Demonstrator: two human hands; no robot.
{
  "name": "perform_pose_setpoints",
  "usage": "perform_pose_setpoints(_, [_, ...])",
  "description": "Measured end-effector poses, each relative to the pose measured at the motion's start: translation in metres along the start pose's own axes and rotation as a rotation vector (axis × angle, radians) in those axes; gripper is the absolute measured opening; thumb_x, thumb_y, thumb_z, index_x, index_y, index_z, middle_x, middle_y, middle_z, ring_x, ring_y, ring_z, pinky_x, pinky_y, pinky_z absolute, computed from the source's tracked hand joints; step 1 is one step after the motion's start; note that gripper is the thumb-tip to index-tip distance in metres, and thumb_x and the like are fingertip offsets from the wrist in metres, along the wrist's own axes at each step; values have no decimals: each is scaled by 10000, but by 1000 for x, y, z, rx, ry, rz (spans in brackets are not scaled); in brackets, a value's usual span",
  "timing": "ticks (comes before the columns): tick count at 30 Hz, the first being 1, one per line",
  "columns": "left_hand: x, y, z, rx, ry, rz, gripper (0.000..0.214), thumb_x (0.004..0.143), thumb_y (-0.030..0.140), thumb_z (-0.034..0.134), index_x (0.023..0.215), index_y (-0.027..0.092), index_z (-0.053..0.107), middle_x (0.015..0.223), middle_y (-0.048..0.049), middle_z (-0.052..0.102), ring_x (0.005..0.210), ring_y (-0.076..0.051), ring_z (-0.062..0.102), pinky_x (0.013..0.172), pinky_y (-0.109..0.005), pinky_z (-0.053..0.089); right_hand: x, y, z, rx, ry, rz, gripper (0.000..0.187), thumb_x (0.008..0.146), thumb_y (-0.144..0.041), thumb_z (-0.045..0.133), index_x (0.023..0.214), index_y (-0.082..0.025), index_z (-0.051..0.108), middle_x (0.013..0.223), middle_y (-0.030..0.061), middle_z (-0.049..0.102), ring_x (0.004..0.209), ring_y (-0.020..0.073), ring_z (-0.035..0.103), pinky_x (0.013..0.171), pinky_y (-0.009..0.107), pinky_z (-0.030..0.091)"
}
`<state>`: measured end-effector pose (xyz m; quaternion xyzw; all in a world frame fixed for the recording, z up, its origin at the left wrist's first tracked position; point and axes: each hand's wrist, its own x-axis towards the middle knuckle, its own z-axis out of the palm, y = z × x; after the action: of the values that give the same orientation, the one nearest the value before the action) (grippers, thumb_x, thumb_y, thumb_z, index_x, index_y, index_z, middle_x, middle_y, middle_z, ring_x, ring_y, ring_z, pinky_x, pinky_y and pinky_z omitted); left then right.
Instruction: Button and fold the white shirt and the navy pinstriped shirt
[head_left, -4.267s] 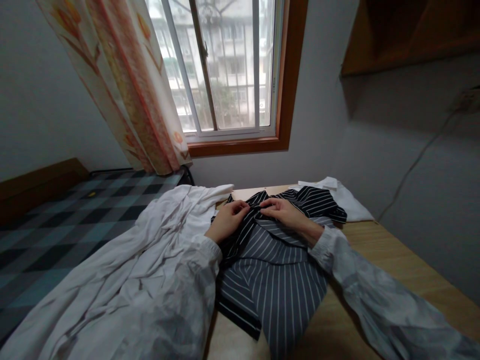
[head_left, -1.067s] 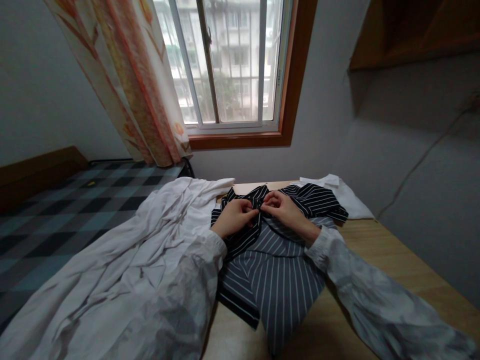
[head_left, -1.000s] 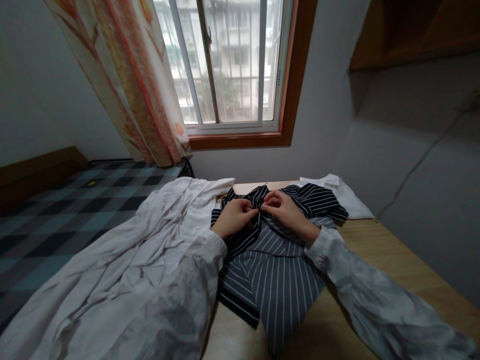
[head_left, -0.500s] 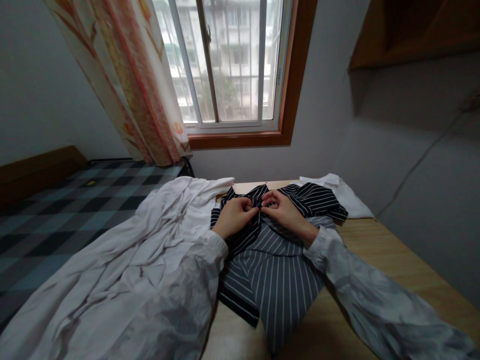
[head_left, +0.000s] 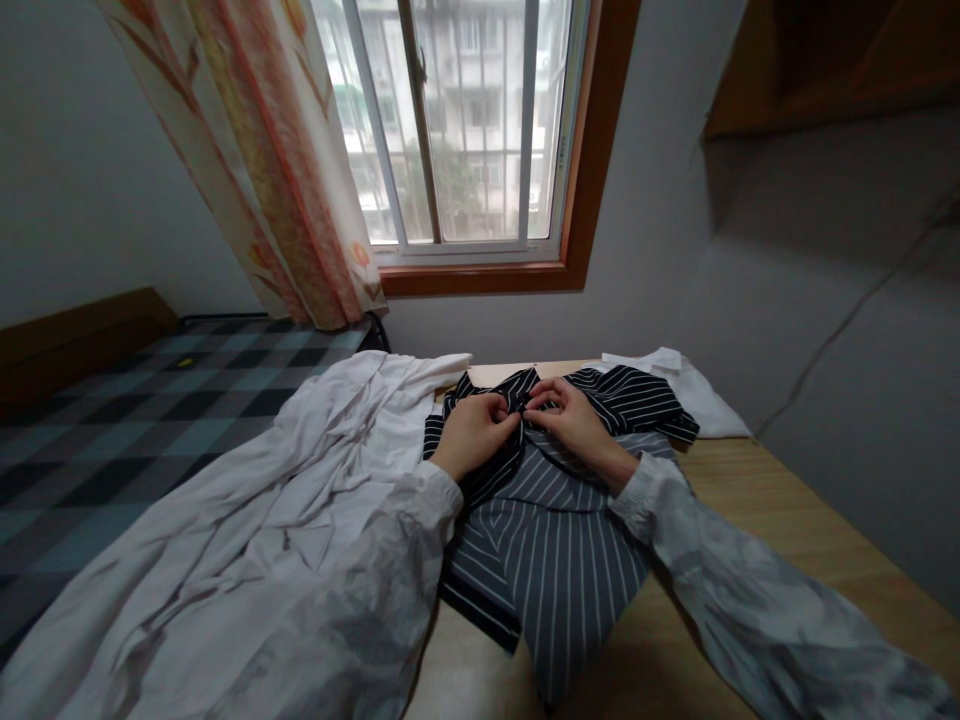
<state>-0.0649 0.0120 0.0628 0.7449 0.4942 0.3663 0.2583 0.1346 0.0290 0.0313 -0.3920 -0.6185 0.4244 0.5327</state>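
Observation:
A dark shirt with white stripes lies spread on a wooden table. My left hand and my right hand meet at its collar near the table's far end. Both have their fingers curled and pinch the striped cloth between them at the neck opening. What exactly sits under the fingertips is hidden. Both my arms wear pale, loose sleeves.
A crumpled white garment covers the table's left side and hangs toward a bed with a checked cover. A folded white cloth lies at the far right corner. Behind are a window, a patterned curtain and a wall cable.
Since the oldest frame my fingers have bunched closer at the collar and the head has tipped slightly. Over the last second the hands barely moved.

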Motion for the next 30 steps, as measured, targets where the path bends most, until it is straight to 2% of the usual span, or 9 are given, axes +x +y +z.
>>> perform_pose_setpoints(7, [-4, 6, 7, 125, 77, 52, 270, 902, 300, 679, 663, 201, 604, 708, -33, 700, 654, -172, 602, 630, -283, 358, -5, 3, 7, -48, 75, -3, 355, 772, -328, 826, 1062, -215, 656, 951, 50, 761, 773, 203, 734, 727, 337, 573])
perform_pose_setpoints(10, [-4, 3, 12, 122, 101, 49, 262, 916, 293, 672, 681, 201, 601, 720, -31, 702, 665, -170, 607, 639, -281, 359, -7, 5, 11, -14, 134, 4, 383, 753, -365, 857, 1043, -220, 652, 966, 65, 775, 793, 221, 750, 698, 332, 575])
perform_pose_setpoints(15, [-3, -10, 20, -42, 130, -18, 262, 919, 382, 687, 737, 209, 611, 735, -27, 700, 679, -181, 628, 628, -274, 402, -7, 7, 14, 86, 175, 38, 420, 748, -453, 893, 1020, -232, 662, 999, 85, 808, 986, 266, 781, 847, 381, 621])
perform_pose_setpoints(18, [-3, -23, 27, -201, 108, -54, 290, 909, 461, 691, 786, 210, 613, 725, -9, 678, 659, -178, 637, 618, -276, 428, -7, 15, 13, 197, 157, 151, 447, 745, -488, 904, 1028, -233, 670, 1035, 100, 828, 1004, 274, 784, 861, 403, 626])
perform_pose_setpoints(21, [-5, -34, 35, -355, 73, -88, 369, 879, 556, 712, 811, 214, 591, 707, 15, 639, 648, -171, 639, 620, -273, 455, -7, 26, 13, 269, 138, 211, 497, 671, -452, 948, 1020, -237, 667, 1058, 101, 830, 1012, 276, 784, 875, 415, 630])
perform_pose_setpoints(26, [-8, -40, 41, -388, 47, -73, 447, 875, 633, 714, 799, 210, 589, 684, 26, 611, 657, -154, 607, 633, -262, 455, -7, 37, 15, 215, 107, 134, 455, 646, -415, 938, 977, -220, 693, 1015, 74, 803, 1042, 245, 764, 978, 402, 603])
perform_pose_setpoints(30, [-7, -39, 38, -394, 43, -60, 437, 882, 614, 721, 801, 198, 611, 694, 22, 618, 669, -151, 601, 636, -259, 453, -6, 35, 13, 110, 88, 61, 384, 713, -447, 888, 965, -217, 712, 1013, 69, 786, 928, 221, 744, 908, 385, 608])
